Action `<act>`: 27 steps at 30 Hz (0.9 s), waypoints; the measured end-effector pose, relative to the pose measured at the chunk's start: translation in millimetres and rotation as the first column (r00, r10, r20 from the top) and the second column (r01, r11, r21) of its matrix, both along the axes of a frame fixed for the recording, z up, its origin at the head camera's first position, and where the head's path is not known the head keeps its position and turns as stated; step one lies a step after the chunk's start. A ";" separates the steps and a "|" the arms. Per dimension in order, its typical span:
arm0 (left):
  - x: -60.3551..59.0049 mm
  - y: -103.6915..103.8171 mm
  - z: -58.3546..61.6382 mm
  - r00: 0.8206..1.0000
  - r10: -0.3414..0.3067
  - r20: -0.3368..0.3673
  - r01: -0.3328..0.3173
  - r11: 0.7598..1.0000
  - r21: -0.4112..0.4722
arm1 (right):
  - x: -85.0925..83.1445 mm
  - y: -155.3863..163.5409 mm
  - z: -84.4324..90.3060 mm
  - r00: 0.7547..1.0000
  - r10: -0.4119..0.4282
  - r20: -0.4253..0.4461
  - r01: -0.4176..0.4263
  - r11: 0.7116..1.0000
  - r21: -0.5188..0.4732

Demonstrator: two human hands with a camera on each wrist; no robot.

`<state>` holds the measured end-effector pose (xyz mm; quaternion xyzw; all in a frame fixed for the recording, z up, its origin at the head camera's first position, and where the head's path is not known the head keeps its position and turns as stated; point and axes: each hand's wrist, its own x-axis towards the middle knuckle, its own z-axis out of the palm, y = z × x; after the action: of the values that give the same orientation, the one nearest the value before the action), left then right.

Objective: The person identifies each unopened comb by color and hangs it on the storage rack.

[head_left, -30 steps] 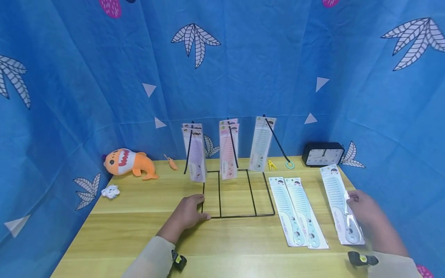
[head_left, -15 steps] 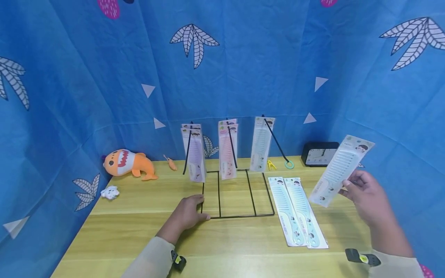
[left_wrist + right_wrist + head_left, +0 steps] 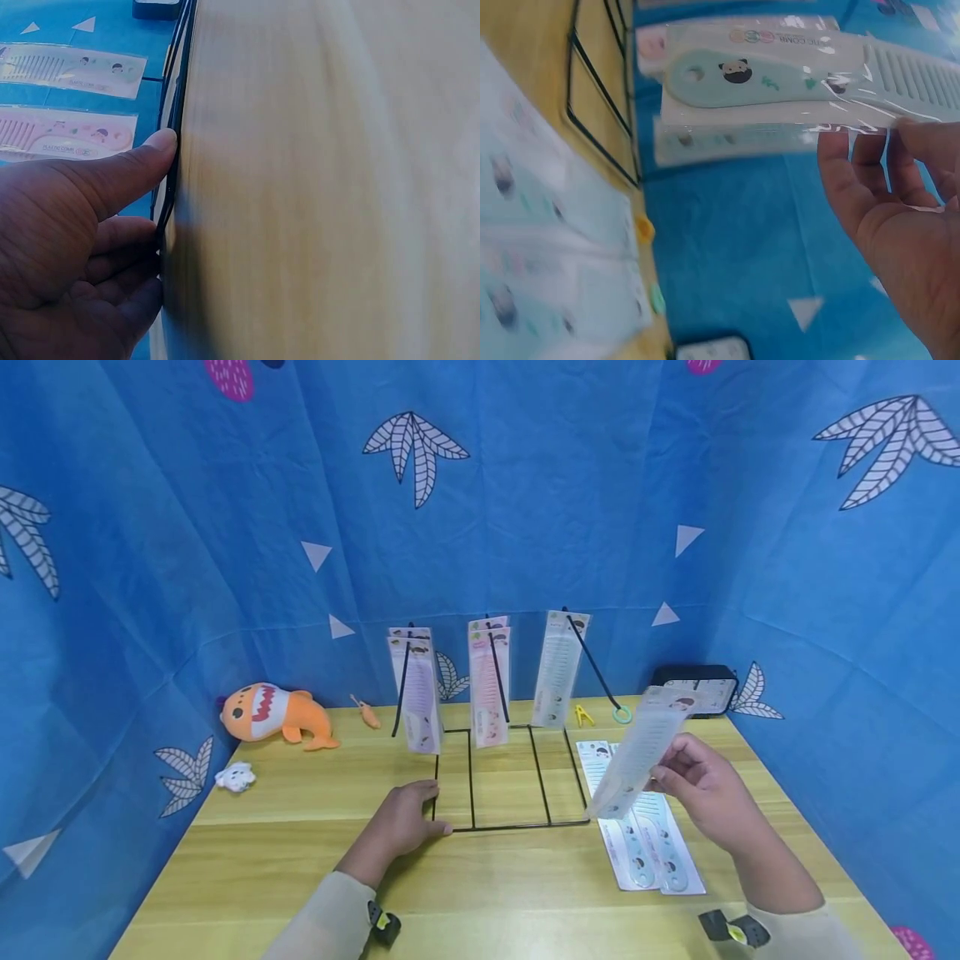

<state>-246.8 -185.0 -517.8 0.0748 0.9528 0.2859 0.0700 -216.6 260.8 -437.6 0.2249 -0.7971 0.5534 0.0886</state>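
Up off the table (image 3: 262, 860), the packaged comb (image 3: 637, 752) hangs tilted in the air, pinched along its right edge by the fingers of the right hand (image 3: 705, 789), just right of the wire rack's (image 3: 510, 822) near right corner and above two more packaged combs (image 3: 648, 852) lying flat side by side on the wood. From the right wrist view the comb (image 3: 795, 79) is pale mint plastic with wide teeth and a small cartoon face on its handle, sealed in glossy clear film over a white card, with fingertips (image 3: 870, 161) curled against the film. The left hand (image 3: 405, 822) lies on the table at the rack's near left corner; its thumb (image 3: 127, 172) and curled fingers press against the thin black wire base, clasping it.

Between the held comb and the rack's far hooks stands the slanted black rod (image 3: 596, 668) with a comb packet (image 3: 558, 672) hanging there. Two further hooks to the left carry a pink packet (image 3: 489, 685) and a pale lilac one (image 3: 418, 693). Behind the held comb, on the far right, sits a black rectangular clock (image 3: 693, 681), partly hidden by the packet's top. A yellow clip (image 3: 583, 717) and a green ring (image 3: 622, 716) lie near the rod's foot. Far left rest an orange plush fish (image 3: 273, 714) and a small white plush (image 3: 235, 776). Blue leaf-print cloth (image 3: 187, 527) walls everything in.
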 end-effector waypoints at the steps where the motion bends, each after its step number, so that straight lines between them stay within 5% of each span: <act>1: 0.0 -0.2 -0.4 1.000 0.001 -0.001 -0.001 1.000 -0.001 | -0.1 -5.0 -1.2 1.000 -0.003 0.013 0.003 1.000 0.021; 9: 0.0 -0.2 -0.1 1.000 0.001 -0.006 -0.001 1.000 -0.004 | -4.2 -27.2 -6.7 0.991 0.032 0.127 -0.038 0.998 0.046; 27: -0.2 0.5 2.0 1.000 -0.002 -0.008 0.002 1.000 -0.002 | -11.6 -36.8 -6.9 0.982 0.009 0.186 -0.020 0.998 0.061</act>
<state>-246.9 -184.5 -515.8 0.0767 0.9533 0.2844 0.0668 -228.2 224.0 -444.6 0.1808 -0.8170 0.5475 0.0026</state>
